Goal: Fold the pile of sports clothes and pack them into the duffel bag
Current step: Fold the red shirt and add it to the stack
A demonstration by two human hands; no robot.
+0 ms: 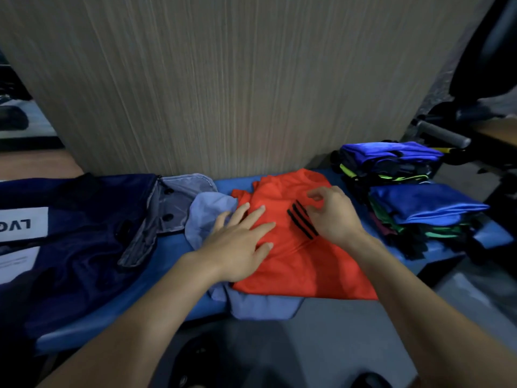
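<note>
left hand point(240, 242) flat, pressing orange shirt point(302, 270) | right hand point(333, 217) pinching its fabric

Orange shirt point(302, 264): smooth matt cloth. Blue garments point(419, 203): glossy satin-like cloth. Duffel bag point(78, 236): dark, faintly shiny fabric. Wall panel point(223, 79): wood-grain finish.

Head cam, close, looks fwd/down at bench point(436, 256).

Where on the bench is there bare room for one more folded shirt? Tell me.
Little. A bare strip of bench lies behind the red shirt, beside the wall panel. Another lies along the near edge, left of the light blue garment. The duffel bag fills the left end, folded stacks the right.
</note>
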